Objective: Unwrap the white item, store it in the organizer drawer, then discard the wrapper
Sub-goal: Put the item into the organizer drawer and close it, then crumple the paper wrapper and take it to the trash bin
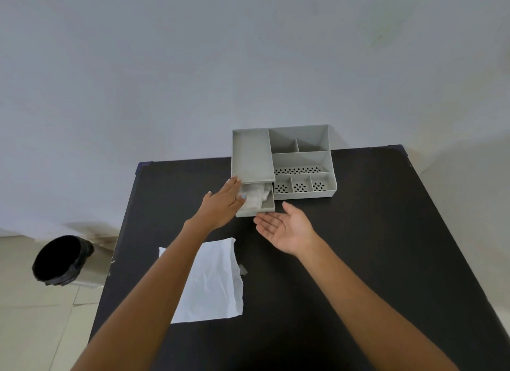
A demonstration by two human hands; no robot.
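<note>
The storing step is judged to be in hand. The white item (255, 198) is seen lying in the pulled-out drawer (267, 206) at the lower left of the grey organizer (302, 160). The left hand (225, 203) is laid flat, fingers together, over the drawer's left edge, touching the item; nothing is pinched. The right hand (285, 228) is held palm-up and spread, empty, just beside the drawer front.

The drawer is not yet closed. It is judged that it should be pushed shut next; the wrapper (218, 282), a creased white sheet lying flat near the table's front, then calls for gathering and carrying to the bin (59, 260) standing on the floor to the left.

The black table (386, 232) is set against a plain pale wall (248, 53); a tiled floor (36, 329) is noted.
</note>
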